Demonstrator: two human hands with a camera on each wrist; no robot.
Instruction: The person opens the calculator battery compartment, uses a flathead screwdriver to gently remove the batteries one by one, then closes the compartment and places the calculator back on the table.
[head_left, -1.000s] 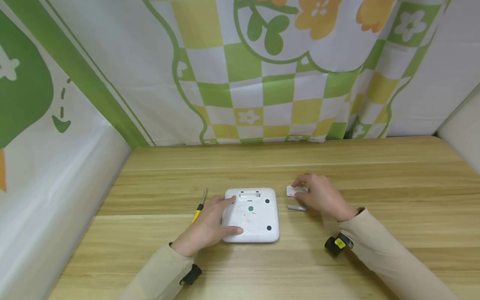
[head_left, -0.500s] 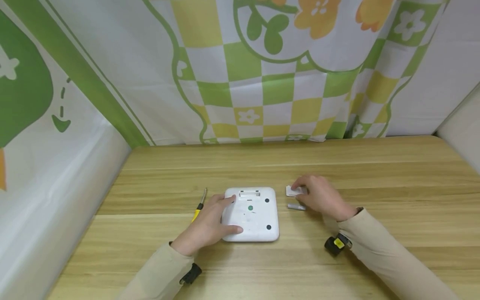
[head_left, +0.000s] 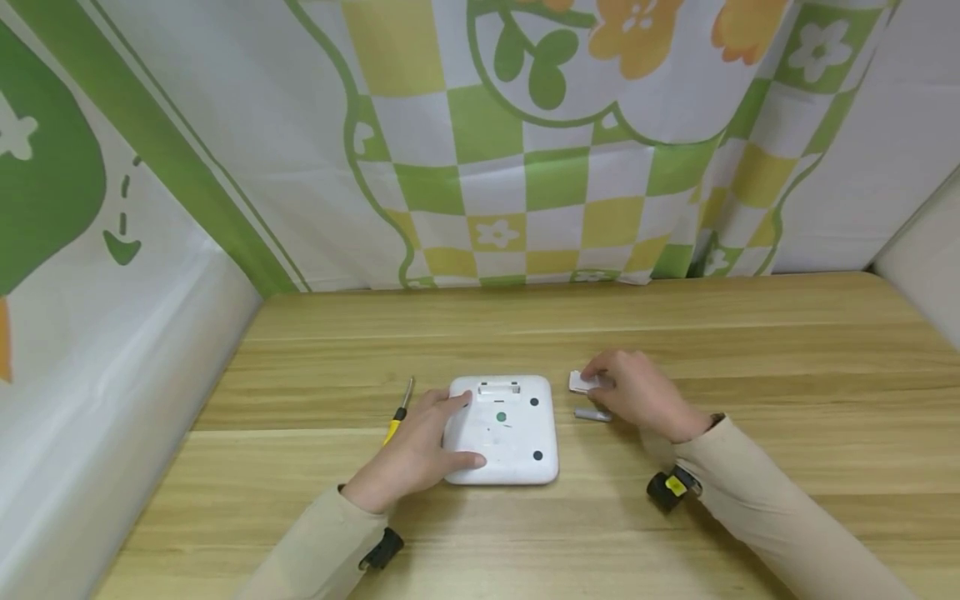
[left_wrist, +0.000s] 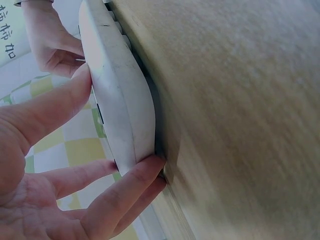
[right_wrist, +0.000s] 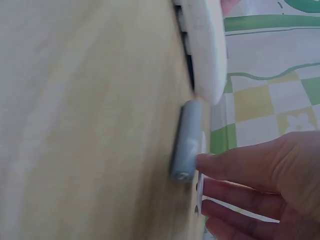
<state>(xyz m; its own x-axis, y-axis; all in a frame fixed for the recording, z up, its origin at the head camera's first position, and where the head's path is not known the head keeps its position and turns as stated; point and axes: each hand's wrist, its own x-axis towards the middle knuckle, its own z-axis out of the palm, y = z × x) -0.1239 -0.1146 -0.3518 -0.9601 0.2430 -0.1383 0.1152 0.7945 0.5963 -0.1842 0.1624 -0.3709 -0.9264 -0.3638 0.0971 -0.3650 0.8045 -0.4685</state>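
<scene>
A white square calculator lies face down, keys toward the table and its battery bay uncovered. My left hand holds its left side; thumb and index finger rest on the back, other fingers against the edge. In the left wrist view the same hand bends around the casing. To the right, my right hand pinches a small white battery cover, partly hidden by the fingers. A grey battery lies just in front of the cover; in the right wrist view the right thumb overlaps the battery's end.
A yellow-and-black screwdriver lies left of the calculator, its handle partly behind the left hand. The wooden table ends at a patterned curtain at the back, and a white cloth wall stands along the left.
My right hand has slid the battery cover slightly to the left, toward the calculator. The left hand, calculator, battery and screwdriver have stayed in place.
</scene>
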